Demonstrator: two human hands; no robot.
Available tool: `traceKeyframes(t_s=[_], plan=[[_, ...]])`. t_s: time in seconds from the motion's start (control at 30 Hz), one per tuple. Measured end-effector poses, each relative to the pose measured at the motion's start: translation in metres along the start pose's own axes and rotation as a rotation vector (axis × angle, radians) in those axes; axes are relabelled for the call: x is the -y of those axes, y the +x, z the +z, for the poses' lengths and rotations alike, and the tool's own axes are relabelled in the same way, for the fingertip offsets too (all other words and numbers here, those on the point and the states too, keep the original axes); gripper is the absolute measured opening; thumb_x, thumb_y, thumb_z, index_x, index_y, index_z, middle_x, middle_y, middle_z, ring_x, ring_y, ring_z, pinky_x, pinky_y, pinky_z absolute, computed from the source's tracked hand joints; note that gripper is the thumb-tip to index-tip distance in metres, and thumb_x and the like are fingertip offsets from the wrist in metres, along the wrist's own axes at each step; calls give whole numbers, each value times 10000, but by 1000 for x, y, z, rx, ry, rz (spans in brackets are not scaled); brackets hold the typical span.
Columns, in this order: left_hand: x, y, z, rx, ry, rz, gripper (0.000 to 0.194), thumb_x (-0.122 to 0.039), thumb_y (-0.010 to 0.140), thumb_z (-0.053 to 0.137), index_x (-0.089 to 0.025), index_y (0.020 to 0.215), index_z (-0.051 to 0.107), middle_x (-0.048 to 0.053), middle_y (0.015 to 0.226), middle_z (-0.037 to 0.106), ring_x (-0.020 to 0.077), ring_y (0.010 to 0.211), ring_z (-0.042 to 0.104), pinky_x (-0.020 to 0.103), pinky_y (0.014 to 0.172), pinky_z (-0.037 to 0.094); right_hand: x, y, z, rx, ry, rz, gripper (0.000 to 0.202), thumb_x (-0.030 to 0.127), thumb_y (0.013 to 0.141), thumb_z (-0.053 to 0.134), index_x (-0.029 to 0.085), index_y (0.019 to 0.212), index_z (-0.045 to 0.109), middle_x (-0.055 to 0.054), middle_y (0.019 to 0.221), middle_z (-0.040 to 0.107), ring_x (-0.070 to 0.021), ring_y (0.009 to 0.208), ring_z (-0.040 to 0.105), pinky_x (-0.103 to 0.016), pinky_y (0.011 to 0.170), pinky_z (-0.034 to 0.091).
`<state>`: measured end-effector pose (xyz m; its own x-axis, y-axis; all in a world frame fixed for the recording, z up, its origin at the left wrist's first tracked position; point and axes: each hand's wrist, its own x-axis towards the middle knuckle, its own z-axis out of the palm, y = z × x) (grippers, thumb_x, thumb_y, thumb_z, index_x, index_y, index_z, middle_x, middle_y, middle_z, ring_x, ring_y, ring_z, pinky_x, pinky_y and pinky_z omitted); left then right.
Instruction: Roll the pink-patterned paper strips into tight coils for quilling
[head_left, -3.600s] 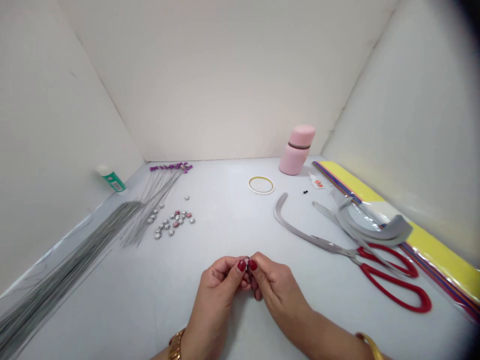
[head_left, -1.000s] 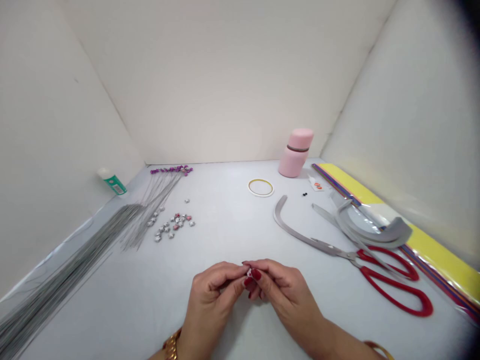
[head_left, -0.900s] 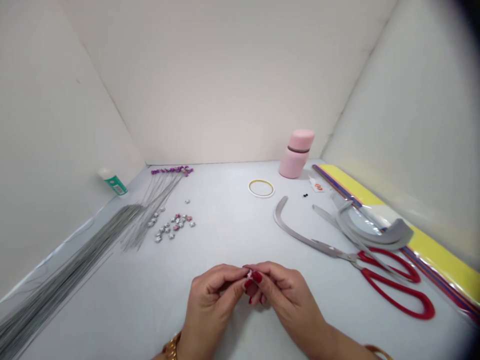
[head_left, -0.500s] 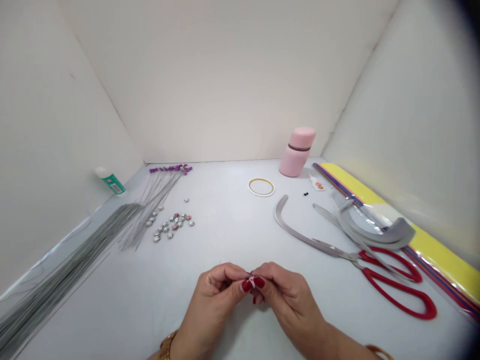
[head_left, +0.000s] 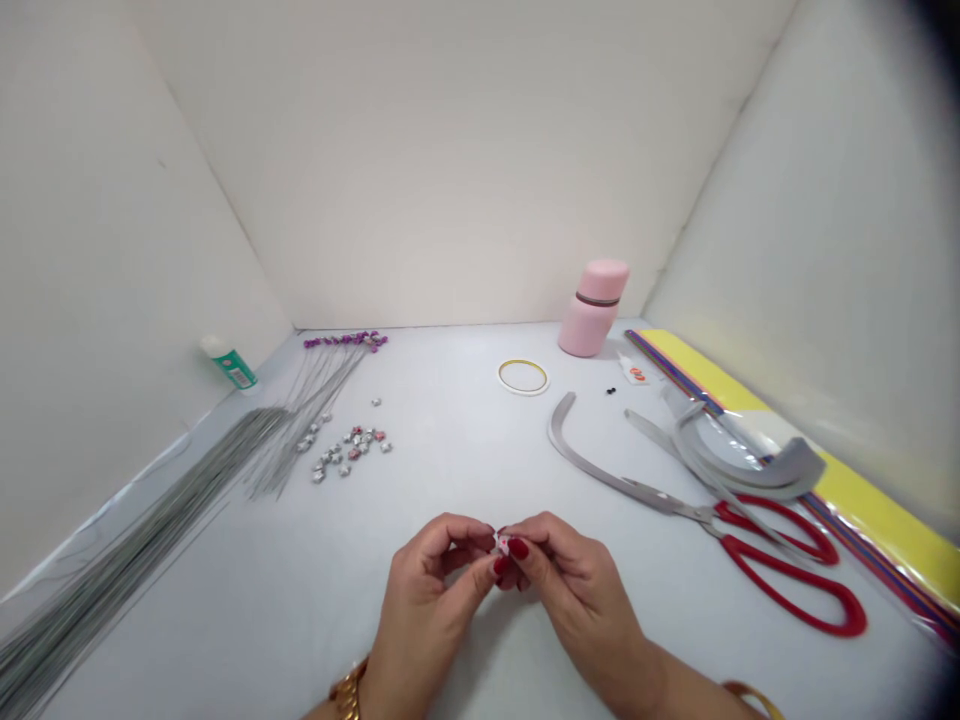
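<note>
Pinching the small white-and-pink piece [head_left: 502, 545] with both your hands: left hand [head_left: 431, 590] on its 8 o'clock side, right hand [head_left: 581, 590] on its 4 o'clock. It sits right between your fingertips, partly covered; can't tell its full shape. From it: loose small silver and pink stars [head_left: 364, 447] at 10, thin white ring with yellow inner edge [head_left: 523, 391] at 12, red-handled metal scissors [head_left: 703, 515] at 3.

Matt pink flask [head_left: 589, 320]; glossy plastic sleeve [head_left: 870, 515]; metal scissor blades [head_left: 660, 500].
</note>
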<state>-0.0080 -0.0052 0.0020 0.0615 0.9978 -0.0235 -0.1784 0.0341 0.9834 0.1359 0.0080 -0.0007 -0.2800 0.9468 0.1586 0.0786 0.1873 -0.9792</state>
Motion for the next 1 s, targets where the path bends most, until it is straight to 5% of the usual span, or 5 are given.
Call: traceKeyframes(t_s=[0.4, 0.57, 1.0], plan=[[0, -1, -6, 0, 260, 191, 65, -165, 767, 581, -148, 775, 644, 45, 746, 646, 144, 676, 616, 238, 629, 501, -3, -1, 0, 32, 53, 44, 125, 255, 832, 516, 179, 801, 610, -10, 629, 584, -128, 598, 563, -233, 575, 467], [2, 0, -7, 17, 240, 225, 84, -140, 782, 561, -165, 776, 641, 26, 733, 654, 135, 697, 619, 228, 652, 498, -5, 0, -1, 53, 86, -8, 199, 220, 838, 502, 220, 1013, 596, -34, 756, 623, -138, 650, 587, -247, 592, 492], [0, -3, -9, 21, 300, 256, 102, -141, 782, 561, -169, 847, 635, 38, 782, 650, 140, 717, 619, 233, 663, 504, -2, 1, -2, -7, 80, 13, 161, 226, 786, 567, 181, 872, 695, -30, 599, 633, -136, 530, 590, -237, 510, 499]])
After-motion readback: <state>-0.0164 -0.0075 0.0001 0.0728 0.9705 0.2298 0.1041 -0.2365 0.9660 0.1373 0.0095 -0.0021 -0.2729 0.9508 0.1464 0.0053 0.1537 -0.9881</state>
